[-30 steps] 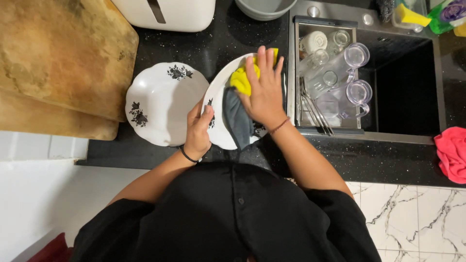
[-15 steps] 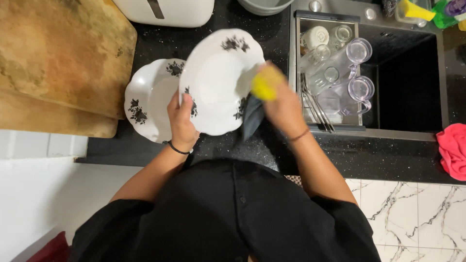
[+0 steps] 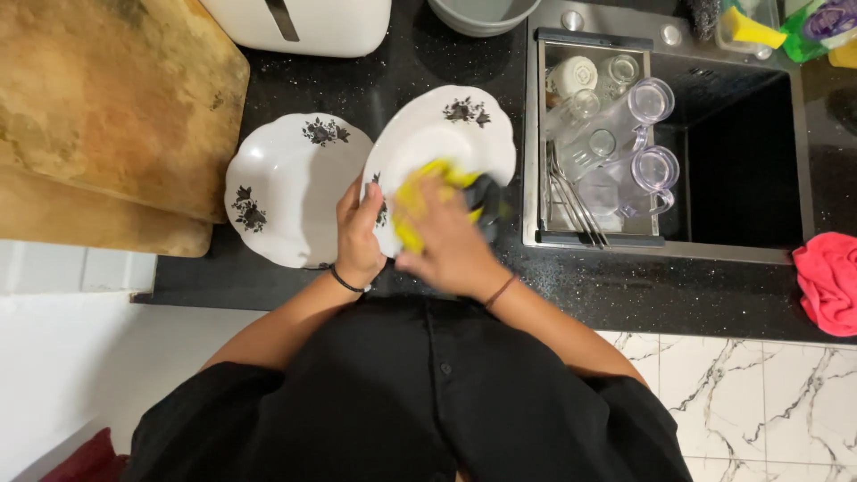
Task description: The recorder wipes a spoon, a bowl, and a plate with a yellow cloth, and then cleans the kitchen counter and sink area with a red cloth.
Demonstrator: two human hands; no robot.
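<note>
My left hand (image 3: 360,236) grips the near left rim of a white plate (image 3: 451,134) with black flower prints, held tilted above the black counter. My right hand (image 3: 449,245) presses a yellow and grey cloth (image 3: 428,192) against the plate's face; the hand is blurred from motion. A second white flowered plate (image 3: 290,187) lies flat on the counter just left of the held one.
A sink (image 3: 745,161) at right holds a drying rack (image 3: 594,143) with clear glasses, jugs and cutlery. Wooden boards (image 3: 107,116) lie at left, a white appliance (image 3: 303,22) and grey bowl (image 3: 482,13) at the back, a pink cloth (image 3: 826,281) at far right.
The held plate was turned over and lowered. My right hand with the cloth moved from the plate's right edge onto its lower face, toward me.
</note>
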